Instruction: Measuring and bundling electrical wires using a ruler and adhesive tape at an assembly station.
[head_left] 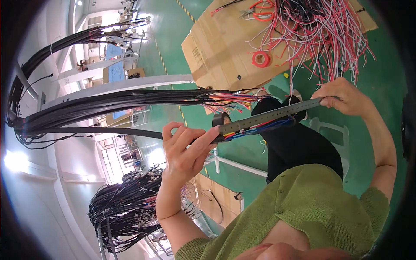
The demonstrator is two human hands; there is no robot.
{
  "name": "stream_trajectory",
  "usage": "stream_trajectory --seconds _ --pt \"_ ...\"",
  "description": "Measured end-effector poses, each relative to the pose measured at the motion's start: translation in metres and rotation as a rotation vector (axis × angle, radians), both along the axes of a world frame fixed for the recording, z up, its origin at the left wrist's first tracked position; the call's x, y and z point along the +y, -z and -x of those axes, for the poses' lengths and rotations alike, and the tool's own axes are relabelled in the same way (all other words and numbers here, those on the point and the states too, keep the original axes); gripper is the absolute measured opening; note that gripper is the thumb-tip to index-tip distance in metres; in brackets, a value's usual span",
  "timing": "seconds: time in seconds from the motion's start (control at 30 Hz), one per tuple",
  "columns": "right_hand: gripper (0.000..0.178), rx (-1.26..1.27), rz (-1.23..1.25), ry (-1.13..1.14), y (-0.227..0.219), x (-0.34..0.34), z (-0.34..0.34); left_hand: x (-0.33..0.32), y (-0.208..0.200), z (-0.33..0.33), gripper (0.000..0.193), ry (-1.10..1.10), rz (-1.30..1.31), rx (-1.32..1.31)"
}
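Observation:
My left hand [184, 149] is closed around a black sheathed cable [134, 131], its thumb or a finger pressing the near end of a long grey ruler [277, 113]. At the ruler's far end, my right hand [344, 99] pinches it between thumb and fingers. Red, yellow and blue wires [264, 128] come out of the cable's sheath past my left hand and run along the ruler's lower edge. A roll of black tape [222, 119] shows just behind the ruler, above my left fingers.
A thick bundle of black cables [117, 100] hangs alongside, ending in coloured wires. On cardboard [225, 47] lie red tape [261, 59], orange-handled pliers [262, 15] and a heap of red and white wires [312, 30]. More black harnesses [130, 208] hang at lower left.

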State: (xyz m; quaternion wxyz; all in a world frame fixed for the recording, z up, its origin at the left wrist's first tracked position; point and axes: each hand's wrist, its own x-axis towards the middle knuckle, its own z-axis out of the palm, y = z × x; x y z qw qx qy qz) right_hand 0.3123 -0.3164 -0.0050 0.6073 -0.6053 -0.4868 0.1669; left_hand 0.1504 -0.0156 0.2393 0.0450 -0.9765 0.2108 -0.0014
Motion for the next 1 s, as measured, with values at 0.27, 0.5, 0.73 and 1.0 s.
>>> stream_trajectory --seconds 0.27,0.5,0.73,1.0 --pt "0.019 0.136 0.039 -0.082 0.002 0.010 -0.017 0.003 0.003 -0.008 0.044 -0.045 0.065 -0.070" --pt "0.020 0.211 0.095 -0.203 0.014 0.016 -0.023 -0.005 -0.002 -0.011 0.043 -0.059 0.070 -0.110" --pt "0.024 -0.131 0.197 0.505 0.015 0.028 -0.091 -0.017 -0.001 -0.008 0.026 -0.166 0.051 -0.037" --pt "0.024 -0.331 -0.235 0.220 -0.101 0.060 0.026 -0.010 0.000 -0.006 0.030 -0.053 -0.152 -0.135"
